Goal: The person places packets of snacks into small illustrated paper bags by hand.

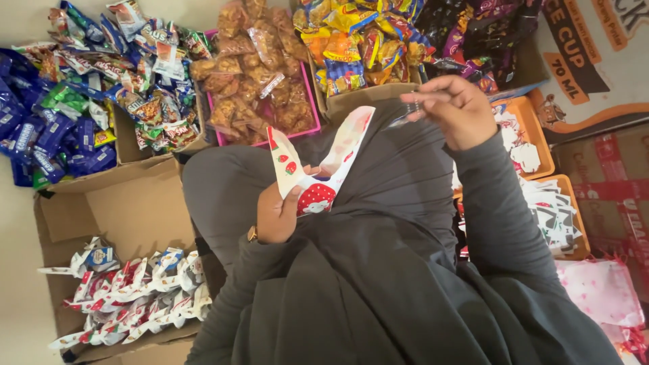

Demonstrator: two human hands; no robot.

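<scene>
While the left hand [277, 215] pinches a white cone-shaped wrapper with red strawberry print [318, 172], fingers closed on its lower end, the right hand [456, 111] is raised above and beside it, fingers curled around a small metal stapler [414, 107]. Below the left hand lies a cardboard box [135, 209] of similar filled cones [135, 297].

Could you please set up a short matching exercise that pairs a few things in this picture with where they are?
Things:
1. strawberry-print bag
2. small metal tool
3. pink tray of brown snacks
4. finished white bags

Places:
A. pinched in the right hand
B. top centre, among the snack boxes
C. cardboard box, lower left
D. held in the left hand

Pairs: 1-D, 2-A, 3-B, 4-C
</scene>
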